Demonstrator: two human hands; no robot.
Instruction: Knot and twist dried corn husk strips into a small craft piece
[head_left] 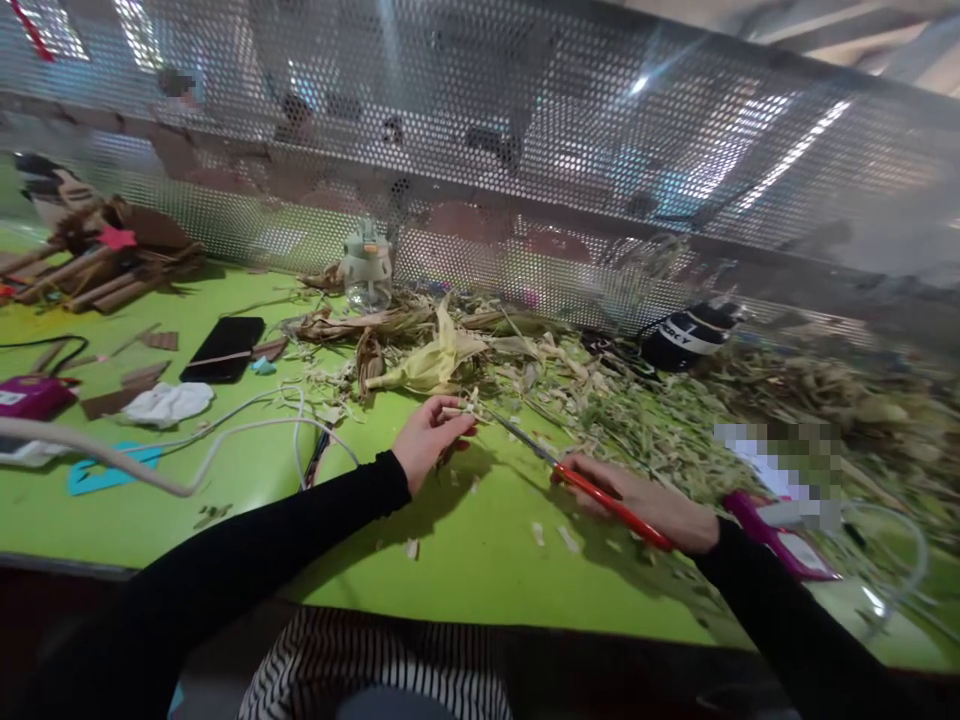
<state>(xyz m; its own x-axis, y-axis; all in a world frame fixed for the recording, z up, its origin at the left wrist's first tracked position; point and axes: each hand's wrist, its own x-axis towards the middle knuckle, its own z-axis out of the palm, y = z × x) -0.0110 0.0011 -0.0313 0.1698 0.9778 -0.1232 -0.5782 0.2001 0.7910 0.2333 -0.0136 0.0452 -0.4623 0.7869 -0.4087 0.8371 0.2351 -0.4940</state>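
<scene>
My left hand [431, 440] is closed in a pinch on a small pale strip of corn husk [471, 403], held just above the green table [465, 570]. In my right hand [652, 500] is a pair of red-handled scissors [600, 494], with the blades pointing left toward the strip. The blade tips are close to the strip; whether they touch it I cannot tell. Behind my left hand lies a larger yellow-green corn husk [431, 365]. Small cut bits [538, 533] are scattered on the table below my hands.
Shredded husk [637, 425] is heaped along the back and right. A clear bottle [367, 270] and black bottle [686, 337] stand near the perforated metal screen [480, 130]. To the left are a phone [223, 349], crumpled tissue [169, 402], white cable [247, 428] and cardboard rolls [105, 285].
</scene>
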